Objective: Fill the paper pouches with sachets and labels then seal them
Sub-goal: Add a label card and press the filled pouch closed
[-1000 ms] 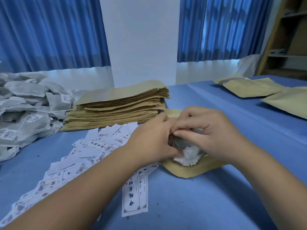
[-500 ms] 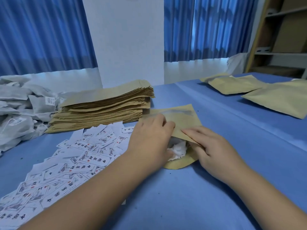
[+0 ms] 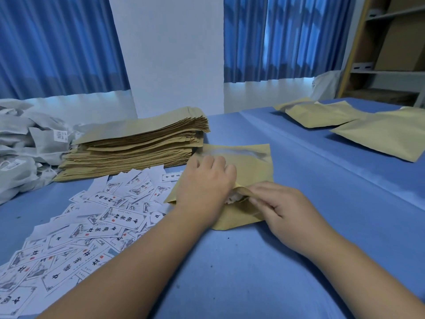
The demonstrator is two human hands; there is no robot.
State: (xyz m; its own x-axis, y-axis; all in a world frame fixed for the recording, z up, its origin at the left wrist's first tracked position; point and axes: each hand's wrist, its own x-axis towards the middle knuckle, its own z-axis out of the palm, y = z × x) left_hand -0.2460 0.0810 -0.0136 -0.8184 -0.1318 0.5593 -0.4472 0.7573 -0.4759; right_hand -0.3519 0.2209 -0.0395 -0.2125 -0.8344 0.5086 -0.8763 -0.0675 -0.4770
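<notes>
A brown paper pouch (image 3: 250, 171) lies flat on the blue table (image 3: 264, 268), its open mouth toward me. My left hand (image 3: 204, 187) lies on the pouch with curled fingers, pressing down on it. My right hand (image 3: 282, 212) pinches the upper lip of the mouth and lifts it. A bit of white sachet (image 3: 232, 199) shows inside the opening; the rest is hidden. Printed white labels (image 3: 96, 226) are scattered to the left. A stack of empty pouches (image 3: 138, 143) stands behind them, and grey-white sachets (image 3: 23, 148) are heaped at far left.
Filled brown pouches (image 3: 377, 132) lie at the back right of the table. A wooden shelf unit (image 3: 391, 51) stands beyond them. Blue curtains and a white wall close off the back. A raised fold in the table cover (image 3: 322, 153) runs diagonally to the right of the pouch.
The white sachet has gone deeper into the pouch, and the pouch now lies flatter. My right hand has shifted from stuffing the sachet to pinching the pouch's mouth. The view has swung right.
</notes>
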